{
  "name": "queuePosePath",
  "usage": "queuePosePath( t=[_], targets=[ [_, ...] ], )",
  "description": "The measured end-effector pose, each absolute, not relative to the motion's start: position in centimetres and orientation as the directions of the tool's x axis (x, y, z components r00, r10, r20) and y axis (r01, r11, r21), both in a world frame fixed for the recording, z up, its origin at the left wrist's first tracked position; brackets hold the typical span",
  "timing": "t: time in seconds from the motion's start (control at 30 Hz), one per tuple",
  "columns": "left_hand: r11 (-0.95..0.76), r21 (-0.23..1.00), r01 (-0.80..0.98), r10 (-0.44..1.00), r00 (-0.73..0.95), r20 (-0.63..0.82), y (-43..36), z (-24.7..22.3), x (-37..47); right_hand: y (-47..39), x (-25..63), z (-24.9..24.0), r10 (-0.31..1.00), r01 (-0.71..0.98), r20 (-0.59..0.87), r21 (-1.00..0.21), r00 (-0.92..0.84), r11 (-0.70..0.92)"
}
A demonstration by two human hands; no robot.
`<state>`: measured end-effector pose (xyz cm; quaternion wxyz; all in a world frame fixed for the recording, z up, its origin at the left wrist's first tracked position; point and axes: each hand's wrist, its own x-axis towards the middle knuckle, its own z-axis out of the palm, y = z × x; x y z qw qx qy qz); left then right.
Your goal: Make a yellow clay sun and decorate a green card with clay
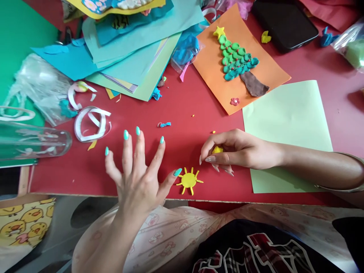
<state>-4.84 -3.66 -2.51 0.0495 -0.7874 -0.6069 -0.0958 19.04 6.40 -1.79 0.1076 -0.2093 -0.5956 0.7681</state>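
Observation:
My left hand hovers palm down over the table's near edge, fingers spread, holding nothing. Close to its thumb tip lies a yellow clay sun with a round flat middle and thin rays around it. My right hand reaches in from the right, its fingers curled and its thumb near the index fingertip. A lump of yellow clay shows inside that curl; its underside is hidden. Under the right forearm is a pale green sheet of paper.
An orange card bears a clay tree with a star. Coloured paper sheets are piled at the back left. Curled white strips, a clear glass, a black phone and a blue clay scrap lie about.

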Motion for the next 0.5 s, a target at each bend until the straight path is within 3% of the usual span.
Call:
queuePosePath(
  t=[0.27,0.5],
  targets=[
    [-0.305,0.051,0.951,0.928,0.285,0.242,-3.65,-2.54,-4.62,6.36,19.05,-1.76,0.413,0.077,-0.186,-0.961,-0.891,-0.267],
    [-0.225,0.064,0.972,0.952,0.205,0.229,-3.71,-2.40,-4.42,6.37,18.99,-1.79,0.416,0.074,-0.194,-0.955,-0.888,-0.288]
  ],
)
